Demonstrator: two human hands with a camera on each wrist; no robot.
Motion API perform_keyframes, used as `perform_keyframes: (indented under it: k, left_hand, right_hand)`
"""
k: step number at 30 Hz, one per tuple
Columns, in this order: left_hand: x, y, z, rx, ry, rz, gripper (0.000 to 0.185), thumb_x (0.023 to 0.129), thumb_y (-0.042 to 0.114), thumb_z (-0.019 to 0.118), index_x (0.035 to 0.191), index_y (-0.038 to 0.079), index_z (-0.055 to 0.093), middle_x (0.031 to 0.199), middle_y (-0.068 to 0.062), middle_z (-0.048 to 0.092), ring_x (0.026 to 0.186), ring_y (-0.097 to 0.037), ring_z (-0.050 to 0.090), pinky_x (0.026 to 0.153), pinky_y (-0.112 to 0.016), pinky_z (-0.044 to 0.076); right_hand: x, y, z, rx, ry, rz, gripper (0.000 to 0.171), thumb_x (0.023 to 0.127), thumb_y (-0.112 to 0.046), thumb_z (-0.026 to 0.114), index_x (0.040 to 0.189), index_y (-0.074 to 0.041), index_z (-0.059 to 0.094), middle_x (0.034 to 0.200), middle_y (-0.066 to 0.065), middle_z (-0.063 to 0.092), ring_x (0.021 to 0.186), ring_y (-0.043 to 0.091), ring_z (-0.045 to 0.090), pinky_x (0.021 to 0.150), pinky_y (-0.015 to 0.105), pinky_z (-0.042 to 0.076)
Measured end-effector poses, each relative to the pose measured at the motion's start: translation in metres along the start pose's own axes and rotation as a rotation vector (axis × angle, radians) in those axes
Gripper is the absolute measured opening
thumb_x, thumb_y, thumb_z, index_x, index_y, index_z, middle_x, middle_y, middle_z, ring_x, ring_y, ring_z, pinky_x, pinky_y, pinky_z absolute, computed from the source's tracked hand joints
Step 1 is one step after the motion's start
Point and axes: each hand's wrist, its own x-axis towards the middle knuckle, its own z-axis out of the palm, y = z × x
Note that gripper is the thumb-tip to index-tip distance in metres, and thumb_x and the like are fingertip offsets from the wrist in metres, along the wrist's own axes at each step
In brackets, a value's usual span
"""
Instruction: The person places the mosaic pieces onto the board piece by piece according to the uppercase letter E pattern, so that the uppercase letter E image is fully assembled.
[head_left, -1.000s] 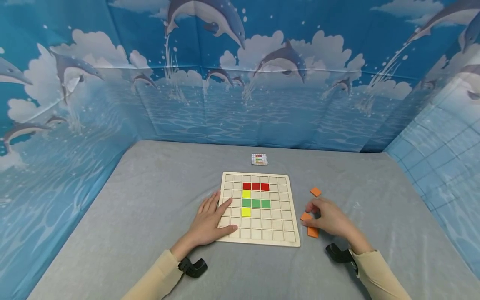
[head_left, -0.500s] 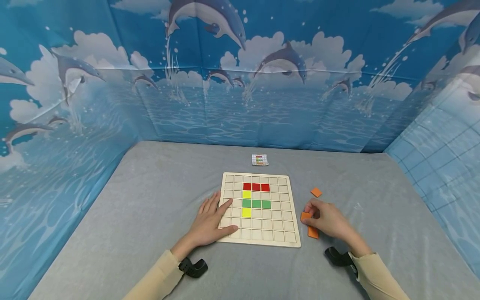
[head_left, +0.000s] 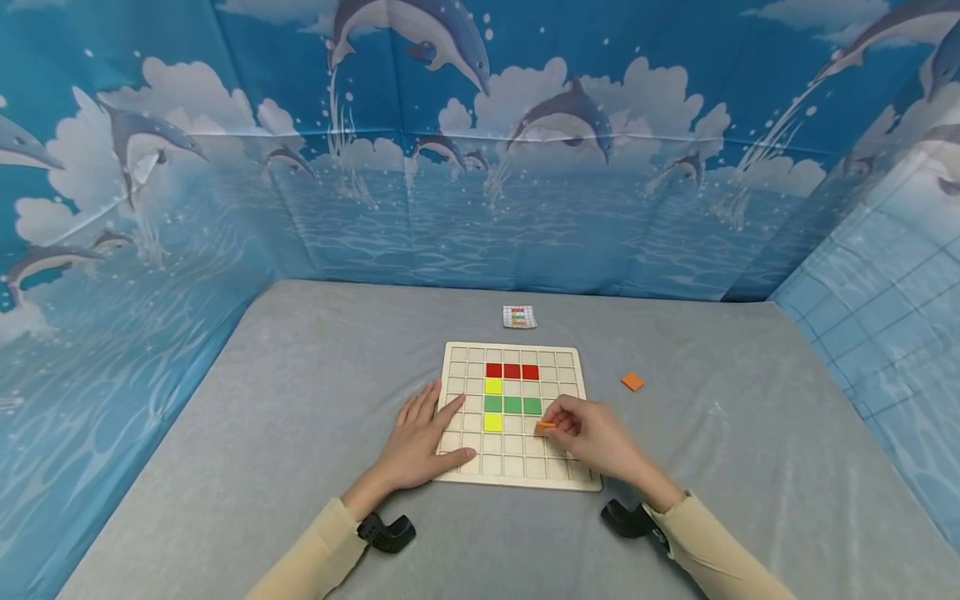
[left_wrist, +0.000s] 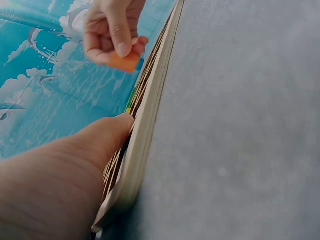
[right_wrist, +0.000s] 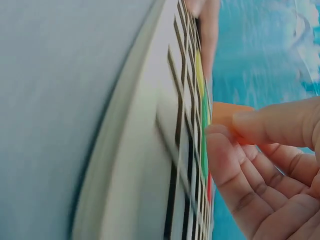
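Observation:
Spread over the left edge of the wooden grid board [head_left: 558,475], my left hand [head_left: 417,443] rests with straight fingers, its thumb and forefinger lying on the grid. My right hand [head_left: 596,436] is over the board's right half and pinches a flat orange tile [right_wrist: 226,116] between thumb and fingers; whether a second tile is behind it I cannot tell. In the left wrist view the orange tile [left_wrist: 125,62] points down from the fingertips. On the grid lie a row of red tiles [head_left: 512,372], a row of green tiles [head_left: 513,405], an upper yellow tile [head_left: 492,386] and a lower yellow tile [head_left: 492,422].
One loose orange tile [head_left: 632,381] lies on the grey cloth right of the board. Behind the board is a small printed pattern card [head_left: 519,317]. A dolphin-print curtain [head_left: 450,217] closes off the back and sides of the table [head_left: 337,333].
From the loose tiles at the right, my right hand has moved left over the board with orange in its pinch. Two orange tiles are gone from the cloth there. The left hand stays put.

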Motion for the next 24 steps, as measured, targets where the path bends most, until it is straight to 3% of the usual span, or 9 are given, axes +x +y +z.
perform_keyframes:
  k: [11,19,24]
  left_hand:
    - [0.001,-0.002,0.002,0.012,0.009,0.018,0.08,0.088,0.06,0.053,0.151,0.017,0.028,0.155,-0.02,0.006,0.142,-0.031,0.002,0.11,-0.05,0.003]
    - [0.001,-0.002,0.001,0.008,0.008,0.017,0.08,0.088,0.06,0.053,0.151,0.017,0.028,0.156,-0.02,0.006,0.142,-0.031,0.002,0.11,-0.05,0.003]
    - [0.0,-0.001,0.0,0.008,0.008,0.012,0.08,0.088,0.059,0.053,0.151,0.016,0.029,0.155,-0.02,0.007,0.142,-0.031,0.003,0.11,-0.05,0.004]
  right_hand:
    - [0.029,-0.028,0.036,0.044,-0.142,-0.066,0.014,0.082,-0.002,0.073,0.086,-0.012,0.063,0.074,-0.009,0.059,0.065,0.006,0.054,0.06,0.025,0.048]
    - [0.03,-0.029,0.045,0.044,-0.141,-0.038,0.009,0.084,-0.005,0.072,0.084,-0.011,0.065,0.072,-0.009,0.058,0.064,0.007,0.054,0.059,0.025,0.047]
    - [0.027,-0.03,0.046,-0.039,-0.102,-0.055,0.01,0.082,-0.009,0.075,0.082,-0.014,0.066,0.072,-0.01,0.055,0.063,0.006,0.05,0.057,0.025,0.045]
